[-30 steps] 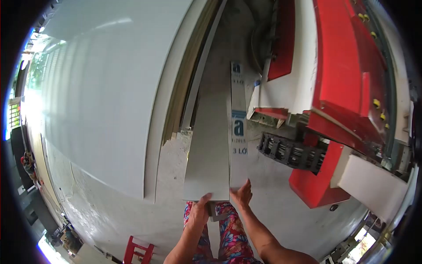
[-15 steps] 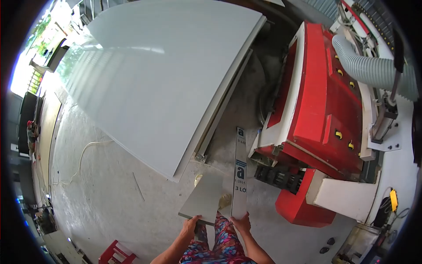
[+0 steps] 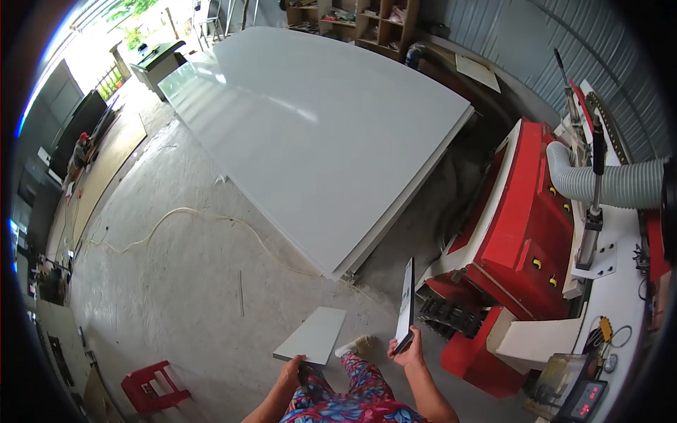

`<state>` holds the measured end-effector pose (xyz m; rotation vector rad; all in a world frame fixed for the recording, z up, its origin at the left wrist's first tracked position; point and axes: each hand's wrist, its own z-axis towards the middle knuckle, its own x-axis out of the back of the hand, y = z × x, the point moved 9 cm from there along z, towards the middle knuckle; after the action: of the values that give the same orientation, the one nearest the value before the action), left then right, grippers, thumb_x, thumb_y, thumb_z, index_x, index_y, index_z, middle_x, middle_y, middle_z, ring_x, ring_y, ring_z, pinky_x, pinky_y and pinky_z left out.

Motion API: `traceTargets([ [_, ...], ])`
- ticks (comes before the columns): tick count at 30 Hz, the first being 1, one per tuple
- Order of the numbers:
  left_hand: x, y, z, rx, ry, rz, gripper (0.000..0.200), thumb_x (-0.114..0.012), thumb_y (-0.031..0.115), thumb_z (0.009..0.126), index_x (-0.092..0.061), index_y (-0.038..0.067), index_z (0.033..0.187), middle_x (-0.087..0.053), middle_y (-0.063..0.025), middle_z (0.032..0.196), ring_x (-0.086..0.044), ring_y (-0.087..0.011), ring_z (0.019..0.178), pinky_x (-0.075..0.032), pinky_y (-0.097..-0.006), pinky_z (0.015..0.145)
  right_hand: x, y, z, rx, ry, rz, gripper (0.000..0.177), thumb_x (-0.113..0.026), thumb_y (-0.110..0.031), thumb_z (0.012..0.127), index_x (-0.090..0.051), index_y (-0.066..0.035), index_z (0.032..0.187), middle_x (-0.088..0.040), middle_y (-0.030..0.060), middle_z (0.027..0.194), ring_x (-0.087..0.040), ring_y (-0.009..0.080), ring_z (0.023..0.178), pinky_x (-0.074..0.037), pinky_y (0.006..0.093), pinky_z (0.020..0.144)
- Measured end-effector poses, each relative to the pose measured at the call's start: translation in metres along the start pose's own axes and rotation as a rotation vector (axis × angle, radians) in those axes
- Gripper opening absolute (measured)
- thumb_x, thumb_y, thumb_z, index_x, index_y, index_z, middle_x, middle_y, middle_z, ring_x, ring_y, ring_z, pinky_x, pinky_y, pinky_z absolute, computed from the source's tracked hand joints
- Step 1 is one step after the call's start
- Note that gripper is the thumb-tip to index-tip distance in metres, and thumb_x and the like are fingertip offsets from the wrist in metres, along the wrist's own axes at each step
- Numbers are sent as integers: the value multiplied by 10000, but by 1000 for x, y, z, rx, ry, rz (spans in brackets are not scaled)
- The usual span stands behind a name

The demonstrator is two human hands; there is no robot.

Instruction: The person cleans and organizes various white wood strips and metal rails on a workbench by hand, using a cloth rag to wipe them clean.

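Observation:
My left hand [image 3: 293, 368] grips the near end of a light grey panel [image 3: 314, 337], which points forward with its broad face up. Closed round the lower end of a long narrow board [image 3: 405, 303], my right hand [image 3: 407, 348] holds it upright and turned partly edge-on. White film with dark print covers the board's face, and its edge is dark. The two pieces are apart, one on either side of my forward shoe [image 3: 357, 345].
A large stack of glossy pale sheets [image 3: 331, 148] fills the middle. A red machine [image 3: 518, 204] with a grey hose [image 3: 620, 185] stands right. A red stool [image 3: 154, 386] is at lower left. A cable [image 3: 247, 224] crosses the floor. Another person [image 3: 81, 149] crouches far left.
My view has tilted up and shifted, showing shelves at the back. The narrow board has turned from face-on to nearly edge-on in my right hand. My left hand still holds the panel.

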<state>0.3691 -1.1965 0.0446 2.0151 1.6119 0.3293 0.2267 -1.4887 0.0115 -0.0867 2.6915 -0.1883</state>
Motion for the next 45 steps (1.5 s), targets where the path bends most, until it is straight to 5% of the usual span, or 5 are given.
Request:
traceTargets([
  [8, 116, -21, -18, 166, 224, -342, 274, -554, 271, 751, -528, 8, 827, -543, -137, 634, -568, -303, 509, -466, -455, 477, -83, 106, -100, -146, -175, -6, 589, -552, -560, 640, -466, -82, 974, -454, 86, 823, -481, 178, 668, -400, 333, 639],
  [12, 205, -69, 7, 98, 299, -503, 244, -595, 258, 730, -547, 40, 826, -537, -93, 702, -548, -235, 538, -469, -364, 451, -104, 170, -123, -332, -216, -53, 637, -557, -550, 641, -449, -69, 1046, -423, 104, 882, -465, 174, 706, -398, 332, 672],
  [15, 256, -95, 9, 64, 293, -588, 272, -577, 307, 741, -502, 87, 883, -515, -105, 758, -534, -292, 536, -445, -482, 475, -122, 220, -134, -468, -152, -95, 595, -547, -517, 667, -496, -82, 1070, -472, 98, 850, -475, 206, 698, -417, 355, 640],
  [25, 376, -150, -87, 132, 636, -1161, 262, -598, 280, 737, -507, 88, 890, -477, -85, 770, -481, -252, 623, -448, -434, 530, -229, 368, -149, -813, -169, -522, 709, -549, -545, 669, -423, -26, 1135, -424, 128, 907, -449, 188, 734, -399, 317, 659],
  [45, 359, -359, -212, -2, 1320, -2359, 263, -592, 303, 735, -537, 115, 911, -534, -52, 819, -469, -187, 785, -448, -371, 633, -352, 502, -19, -976, -192, -1618, 770, -597, -584, 610, -351, -44, 1101, -437, 113, 805, -447, 180, 597, -395, 303, 555],
])
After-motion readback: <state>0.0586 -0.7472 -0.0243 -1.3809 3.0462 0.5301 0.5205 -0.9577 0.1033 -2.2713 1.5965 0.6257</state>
